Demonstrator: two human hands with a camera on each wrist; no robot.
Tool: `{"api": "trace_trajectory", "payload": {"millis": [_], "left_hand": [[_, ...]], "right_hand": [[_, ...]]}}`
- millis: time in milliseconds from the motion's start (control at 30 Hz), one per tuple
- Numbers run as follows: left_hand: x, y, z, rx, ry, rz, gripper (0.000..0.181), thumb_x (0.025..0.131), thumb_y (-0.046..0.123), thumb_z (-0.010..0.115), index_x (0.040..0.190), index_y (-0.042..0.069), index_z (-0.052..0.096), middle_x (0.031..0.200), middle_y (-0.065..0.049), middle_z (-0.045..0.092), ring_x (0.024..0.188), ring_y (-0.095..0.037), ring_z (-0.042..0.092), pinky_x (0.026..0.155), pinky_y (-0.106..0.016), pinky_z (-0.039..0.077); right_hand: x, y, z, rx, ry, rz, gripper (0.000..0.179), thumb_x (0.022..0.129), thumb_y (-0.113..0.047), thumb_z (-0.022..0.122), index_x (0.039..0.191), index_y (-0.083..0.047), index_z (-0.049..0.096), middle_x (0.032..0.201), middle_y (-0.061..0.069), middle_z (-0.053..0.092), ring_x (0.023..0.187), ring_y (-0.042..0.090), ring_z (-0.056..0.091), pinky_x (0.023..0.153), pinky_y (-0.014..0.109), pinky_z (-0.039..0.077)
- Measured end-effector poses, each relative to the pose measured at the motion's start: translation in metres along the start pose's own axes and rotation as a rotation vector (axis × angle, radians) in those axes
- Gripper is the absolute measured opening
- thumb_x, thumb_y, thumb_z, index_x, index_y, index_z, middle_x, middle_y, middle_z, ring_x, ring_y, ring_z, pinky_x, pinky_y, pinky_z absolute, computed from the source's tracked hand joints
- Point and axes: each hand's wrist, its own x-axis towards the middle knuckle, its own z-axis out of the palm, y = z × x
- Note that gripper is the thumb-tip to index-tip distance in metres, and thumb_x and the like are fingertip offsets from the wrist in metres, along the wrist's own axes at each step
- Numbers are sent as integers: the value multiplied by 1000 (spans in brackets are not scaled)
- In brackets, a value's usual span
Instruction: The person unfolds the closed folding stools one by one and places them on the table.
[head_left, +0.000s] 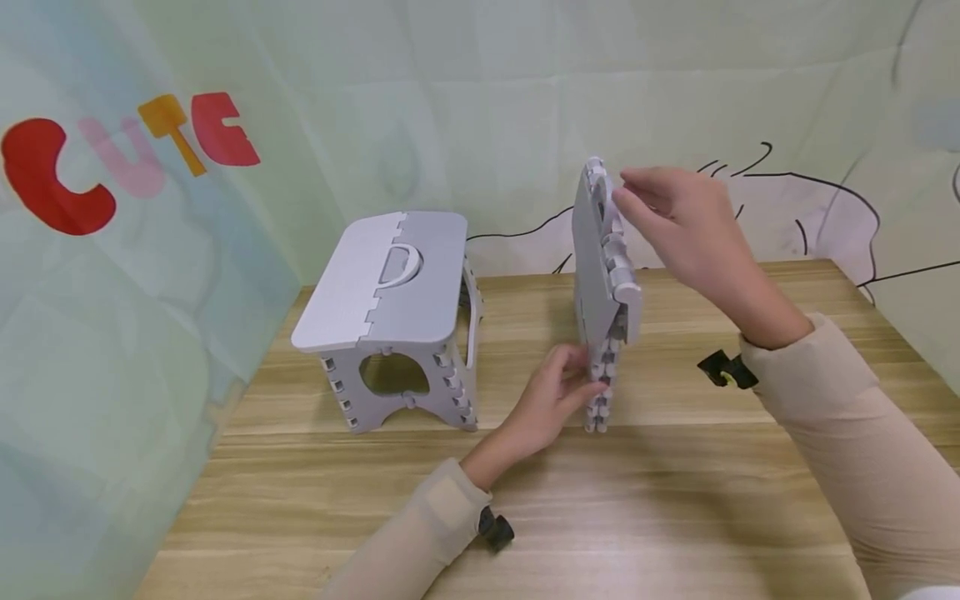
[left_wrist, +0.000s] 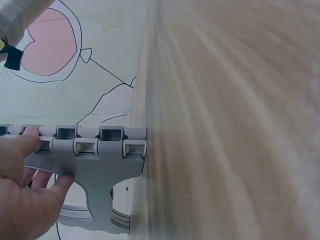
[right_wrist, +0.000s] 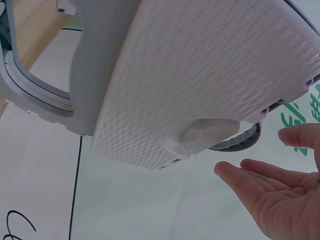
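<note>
Head view: two pale gray stools share a wooden table (head_left: 525,508), a standing stool (head_left: 341,287) left of center and a folded stool (head_left: 592,275) upright just right of center. From my remote post I see the left hand (head_left: 543,400) pinching the folded stool low on its hinged near edge; the right hand (head_left: 690,233), grasping nothing, is poised beside the top. My right wrist view shows a gap between its fingertips and the carry handle (right_wrist: 245,144). I judge the step in hand to be folding or opening this stool; which, I cannot tell. The next move seems to call for a steady left grip while the right hand takes the handle or a seat panel (right_wrist: 210,75). Some left fingers lie hidden behind the stool, the frame crops both forearms (head_left: 420,529), and green writing (right_wrist: 295,120) at the right wrist view's edge is unreadable.
</note>
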Motion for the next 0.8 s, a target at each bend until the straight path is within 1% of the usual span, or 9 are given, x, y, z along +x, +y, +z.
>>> {"api": "trace_trajectory", "payload": {"millis": [100, 333, 467, 567, 667, 733, 800], "left_hand": [[0, 0, 0, -5, 0, 0, 34, 97, 8, 63, 126, -1, 48, 130, -12, 50, 123, -24, 53, 104, -25, 45], [1, 0, -1, -15, 6, -5, 34, 96, 6, 63, 125, -2, 48, 130, -13, 51, 122, -24, 54, 104, -25, 46], [1, 1, -1, -19, 9, -5, 34, 96, 6, 64, 125, -3, 48, 131, -14, 52, 123, -25, 54, 104, -26, 45], [1, 2, -1, -19, 7, -1, 35, 96, 6, 64, 125, -3, 48, 131, -14, 52, 123, -25, 54, 104, -25, 45], [1, 1, -1, -14, 2, 3, 35, 96, 7, 64, 126, -2, 48, 131, -13, 52, 123, -23, 54, 104, -24, 44], [1, 0, -1, -10, -1, 3, 35, 96, 7, 64, 126, -2, 48, 131, -12, 52, 122, -22, 53, 104, -23, 44], [0, 0, -2, -5, -3, -4, 36, 97, 9, 64, 127, 0, 47, 131, -10, 52, 122, -19, 53, 104, -23, 44]], "right_hand": [[-4, 8, -1, 15, 5, 22, 53, 102, -41, 54, 140, -3, 57, 137, 15, 59, 121, 32, 59, 102, 51, 47], [-13, 30, 2, 33, 37, 35, 51, 104, -39, 52, 136, -1, 59, 136, 17, 60, 124, 34, 57, 104, 53, 45], [-20, 42, 3, 28, 30, 56, 48, 104, -36, 50, 133, 0, 61, 131, 16, 63, 120, 32, 59, 101, 55, 47], [-25, 53, 4, 18, -3, 70, 44, 104, -32, 49, 131, 0, 63, 127, 16, 66, 115, 32, 62, 96, 51, 49], [-32, 67, 8, 9, -54, 77, 41, 104, -27, 49, 129, 1, 64, 123, 17, 67, 110, 33, 65, 92, 49, 50], [-37, 77, 14, -9, -82, 64, 38, 104, -24, 49, 126, 2, 65, 119, 18, 69, 105, 33, 67, 90, 49, 52], [-44, 86, 20, -16, -120, 49, 37, 105, -22, 48, 125, 4, 64, 116, 21, 69, 103, 35, 68, 89, 53, 54]]}}
